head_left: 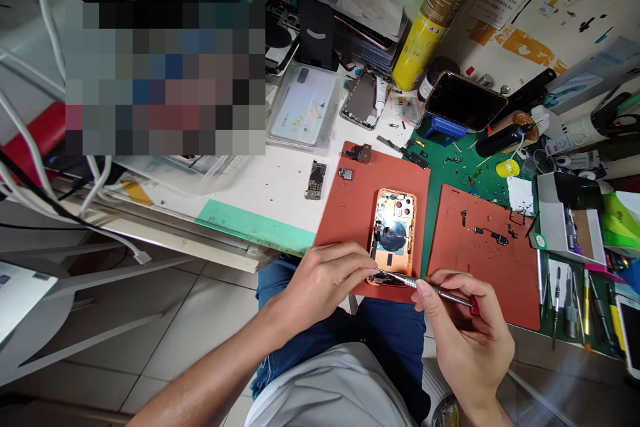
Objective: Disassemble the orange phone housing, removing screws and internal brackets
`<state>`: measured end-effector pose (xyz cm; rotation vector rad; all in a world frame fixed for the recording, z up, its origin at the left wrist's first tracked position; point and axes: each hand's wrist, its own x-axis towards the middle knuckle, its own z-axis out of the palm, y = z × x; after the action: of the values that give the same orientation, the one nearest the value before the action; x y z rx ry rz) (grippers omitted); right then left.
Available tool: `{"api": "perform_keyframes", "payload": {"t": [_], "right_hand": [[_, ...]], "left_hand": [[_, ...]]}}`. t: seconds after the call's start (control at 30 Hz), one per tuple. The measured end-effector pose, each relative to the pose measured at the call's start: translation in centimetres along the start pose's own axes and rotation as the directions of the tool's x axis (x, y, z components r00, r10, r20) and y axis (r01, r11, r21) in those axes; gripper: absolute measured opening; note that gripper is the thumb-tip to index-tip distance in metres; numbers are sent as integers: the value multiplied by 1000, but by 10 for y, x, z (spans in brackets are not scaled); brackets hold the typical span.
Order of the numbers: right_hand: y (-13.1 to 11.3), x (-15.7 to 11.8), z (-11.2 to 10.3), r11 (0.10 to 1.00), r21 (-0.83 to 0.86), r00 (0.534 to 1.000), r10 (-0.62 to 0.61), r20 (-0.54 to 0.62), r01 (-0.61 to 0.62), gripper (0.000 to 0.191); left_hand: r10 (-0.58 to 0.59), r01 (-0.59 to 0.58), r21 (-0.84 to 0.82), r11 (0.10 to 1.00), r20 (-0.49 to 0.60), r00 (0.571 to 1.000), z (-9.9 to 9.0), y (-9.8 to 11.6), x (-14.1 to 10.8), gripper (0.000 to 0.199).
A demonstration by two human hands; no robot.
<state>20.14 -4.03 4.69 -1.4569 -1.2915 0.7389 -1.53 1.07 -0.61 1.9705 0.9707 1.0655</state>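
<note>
An opened orange phone housing (393,260) lies on a red-brown mat, with bare metal, a dark round pad and several small parts showing inside. My left hand (333,273) reaches in from the left, fingers together and closed on the lower left edge of this housing. Between the fingers and thumb of my right hand (470,320) is a slim metal screwdriver (447,294) with a red end cap. It slants left, and its tip is at the lower end of the housing, close to my left fingertips. The exact contact point of the tip is too small to tell.
A logic board (316,180) and a camera module (363,153) lie up and left of the housing. Small parts rest on a second red-brown mat (485,280). A phone (466,101) leans on a blue stand, near a yellow spray can (425,40). Several tools line the right edge.
</note>
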Motion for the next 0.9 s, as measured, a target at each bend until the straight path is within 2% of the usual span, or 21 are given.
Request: {"api": "perform_keyframes", "payload": {"t": [0.9], "right_hand": [[1, 3, 0, 994, 77, 996, 84, -7, -83, 20]], "left_hand": [[8, -8, -10, 1000, 0, 1000, 0, -1, -1, 15]]}}
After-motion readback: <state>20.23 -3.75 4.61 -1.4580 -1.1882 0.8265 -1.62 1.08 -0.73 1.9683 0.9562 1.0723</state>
